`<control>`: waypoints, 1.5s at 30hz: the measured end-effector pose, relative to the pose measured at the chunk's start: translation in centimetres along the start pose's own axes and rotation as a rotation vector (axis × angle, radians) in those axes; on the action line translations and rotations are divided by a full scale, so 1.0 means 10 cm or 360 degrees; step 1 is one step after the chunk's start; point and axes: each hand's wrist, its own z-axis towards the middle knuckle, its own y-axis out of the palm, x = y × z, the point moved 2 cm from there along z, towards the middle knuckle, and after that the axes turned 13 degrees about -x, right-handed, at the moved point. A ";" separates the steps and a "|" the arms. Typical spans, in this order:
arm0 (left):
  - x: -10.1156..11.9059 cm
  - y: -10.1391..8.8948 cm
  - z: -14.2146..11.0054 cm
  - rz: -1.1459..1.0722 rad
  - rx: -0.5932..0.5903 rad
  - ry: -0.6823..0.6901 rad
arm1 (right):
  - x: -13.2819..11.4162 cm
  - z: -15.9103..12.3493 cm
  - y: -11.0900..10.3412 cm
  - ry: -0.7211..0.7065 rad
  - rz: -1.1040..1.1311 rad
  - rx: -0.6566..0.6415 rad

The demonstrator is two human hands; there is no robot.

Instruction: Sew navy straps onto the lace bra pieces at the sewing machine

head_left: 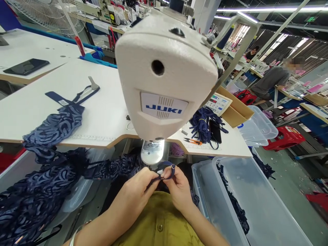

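My left hand (139, 187) pinches a narrow navy strap just in front of the sewing machine's lit plate (153, 152). Close beside it, my right hand (178, 186) is closed on the same navy bra strap (169, 175), which curves up in a small loop between the hands. A small ring or slider shows on the loop near the right fingertips. The white JUKI machine head (166, 75) stands over the hands. Patterned navy bra fabric (120, 166) stretches from the left toward the hands; where it joins the strap I cannot tell.
A patterned navy bra piece (57, 124) lies on the left of the white table (102, 102). More pieces (36, 191) fill a left bin. At right are a strap bundle (202, 123), orange thread snips (192, 141), a phone (215, 131) and a clear plastic bin (258, 194).
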 end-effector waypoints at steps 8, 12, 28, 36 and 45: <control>0.02 0.01 -0.01 0.0373 0.0131 0.0265 | 0.06 -0.04 -0.01 -0.0187 0.0062 -0.0067; 0.04 -0.04 0.00 0.0402 0.0145 0.0303 | 0.14 -0.07 -0.02 -0.0132 0.0096 -0.0096; 0.12 -0.38 0.14 0.0168 -0.0168 0.0017 | -0.21 0.22 -0.04 0.0327 0.0192 0.0034; -0.06 -0.49 0.24 0.1015 0.0321 0.0461 | -0.18 0.57 0.00 0.0263 -0.0222 0.0111; -0.05 -0.30 0.15 0.0938 0.0365 0.0570 | -0.14 0.72 -0.03 0.0291 0.0239 -0.0146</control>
